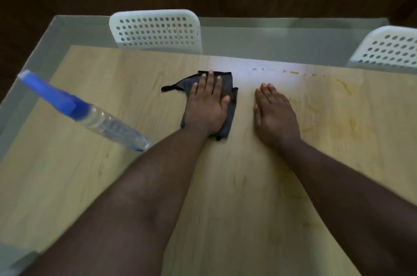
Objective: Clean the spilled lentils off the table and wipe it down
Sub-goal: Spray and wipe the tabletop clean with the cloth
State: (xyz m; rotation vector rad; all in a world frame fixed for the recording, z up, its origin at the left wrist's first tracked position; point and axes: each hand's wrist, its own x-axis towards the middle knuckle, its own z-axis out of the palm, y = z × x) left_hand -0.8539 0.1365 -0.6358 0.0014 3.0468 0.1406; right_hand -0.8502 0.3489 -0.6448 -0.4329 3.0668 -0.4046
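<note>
That cloth point(225, 90) looks soft and floppy, so keep your left hand point(206, 106) pressed flat on its middle, fingers spread, while your right hand point(274, 111) rests open on the table point(112, 95).

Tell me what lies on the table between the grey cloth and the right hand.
Nothing: in the head view, only a bare strip of table separates the grey cloth, pressed flat under the left hand, from the right hand.
</note>
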